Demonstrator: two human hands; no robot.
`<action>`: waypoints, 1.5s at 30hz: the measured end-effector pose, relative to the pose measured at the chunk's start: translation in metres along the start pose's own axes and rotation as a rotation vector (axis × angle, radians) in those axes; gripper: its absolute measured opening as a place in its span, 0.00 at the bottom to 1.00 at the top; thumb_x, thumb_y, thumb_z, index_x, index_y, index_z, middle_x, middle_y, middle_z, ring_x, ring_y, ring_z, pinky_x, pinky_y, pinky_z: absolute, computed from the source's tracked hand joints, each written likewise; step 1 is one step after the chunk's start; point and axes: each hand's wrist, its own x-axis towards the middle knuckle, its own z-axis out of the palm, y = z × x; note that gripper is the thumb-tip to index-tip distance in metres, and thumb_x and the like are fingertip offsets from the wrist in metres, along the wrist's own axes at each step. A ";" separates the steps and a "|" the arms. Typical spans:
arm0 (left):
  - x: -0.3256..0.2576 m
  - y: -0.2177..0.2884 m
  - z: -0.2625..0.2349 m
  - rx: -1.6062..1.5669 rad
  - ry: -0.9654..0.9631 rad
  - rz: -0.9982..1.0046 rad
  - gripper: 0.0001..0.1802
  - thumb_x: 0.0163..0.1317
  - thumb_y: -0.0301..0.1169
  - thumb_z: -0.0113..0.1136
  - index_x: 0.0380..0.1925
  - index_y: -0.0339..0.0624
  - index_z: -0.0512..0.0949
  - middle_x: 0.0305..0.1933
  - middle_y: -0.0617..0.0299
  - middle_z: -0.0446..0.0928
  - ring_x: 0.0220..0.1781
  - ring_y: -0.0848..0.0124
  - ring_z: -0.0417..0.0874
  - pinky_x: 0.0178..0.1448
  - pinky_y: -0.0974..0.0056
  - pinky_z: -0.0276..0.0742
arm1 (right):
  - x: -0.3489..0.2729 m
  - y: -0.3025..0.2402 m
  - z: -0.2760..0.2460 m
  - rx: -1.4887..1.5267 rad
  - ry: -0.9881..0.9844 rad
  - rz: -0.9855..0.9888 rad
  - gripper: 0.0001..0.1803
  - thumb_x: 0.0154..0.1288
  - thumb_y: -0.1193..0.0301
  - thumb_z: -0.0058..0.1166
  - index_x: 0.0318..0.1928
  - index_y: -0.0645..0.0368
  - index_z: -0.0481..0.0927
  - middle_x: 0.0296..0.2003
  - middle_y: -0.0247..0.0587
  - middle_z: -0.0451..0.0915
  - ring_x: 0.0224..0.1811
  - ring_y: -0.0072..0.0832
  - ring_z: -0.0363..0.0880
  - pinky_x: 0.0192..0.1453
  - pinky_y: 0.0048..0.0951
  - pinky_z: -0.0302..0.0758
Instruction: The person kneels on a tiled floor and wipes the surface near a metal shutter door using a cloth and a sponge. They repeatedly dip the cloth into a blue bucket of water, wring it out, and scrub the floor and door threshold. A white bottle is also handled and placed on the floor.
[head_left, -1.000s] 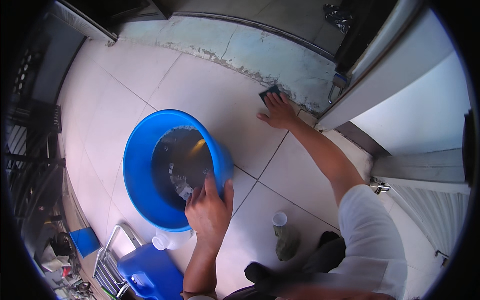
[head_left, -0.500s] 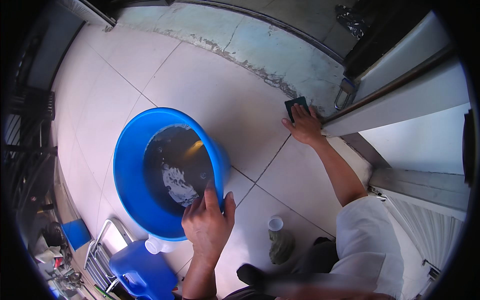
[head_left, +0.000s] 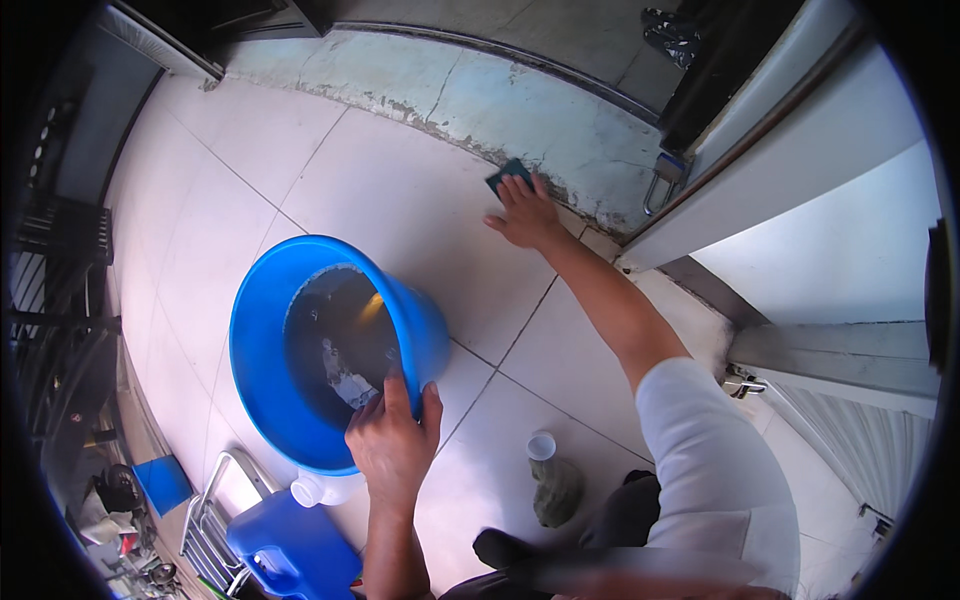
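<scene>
My right hand (head_left: pixel 525 218) is stretched out on the tiled floor, its fingers pressing down a dark green scouring pad (head_left: pixel 511 167). The pad lies at the worn edge between the tiles and a greenish, peeling threshold strip (head_left: pixel 490 110). With my left hand (head_left: pixel 392 440) I hold the near right rim of a blue basin (head_left: pixel 258 390), the fingers hooked over it and the thumb outside. Murky grey water (head_left: pixel 345 325) with whitish foam stands in the basin, and a yellow patch shows in it.
Beside the basin are a blue jug (head_left: pixel 290 550) and a white container (head_left: pixel 318 487). A small bottle-like container with a white rim (head_left: pixel 548 480) stands by my foot. A padlock (head_left: pixel 663 183) hangs at the white door frame (head_left: pixel 780 150) to the right. Metal racks are at the left.
My right hand has slid the scouring pad leftward and farther away along the threshold edge. My left hand stays on the basin rim. The view has shifted slightly.
</scene>
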 end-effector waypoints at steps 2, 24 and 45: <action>-0.002 0.002 0.000 -0.007 -0.020 -0.018 0.17 0.54 0.34 0.60 0.42 0.36 0.74 0.20 0.55 0.77 0.20 0.60 0.81 0.28 0.61 0.77 | -0.042 0.019 0.006 0.014 -0.027 0.055 0.41 0.67 0.41 0.23 0.69 0.60 0.49 0.71 0.41 0.46 0.74 0.32 0.40 0.74 0.42 0.29; -0.005 0.004 0.001 0.075 0.019 -0.023 0.18 0.56 0.39 0.56 0.41 0.37 0.75 0.20 0.48 0.78 0.22 0.55 0.82 0.29 0.56 0.79 | -0.171 0.008 -0.006 -0.222 -0.178 0.162 0.45 0.64 0.39 0.28 0.58 0.72 0.67 0.60 0.57 0.65 0.70 0.50 0.46 0.71 0.52 0.22; -0.005 0.003 0.005 0.113 0.031 0.012 0.16 0.55 0.38 0.57 0.40 0.39 0.73 0.20 0.50 0.78 0.21 0.55 0.82 0.27 0.57 0.79 | -0.256 0.057 0.033 -0.021 0.291 0.187 0.34 0.68 0.47 0.30 0.59 0.63 0.68 0.64 0.44 0.62 0.67 0.41 0.57 0.71 0.48 0.42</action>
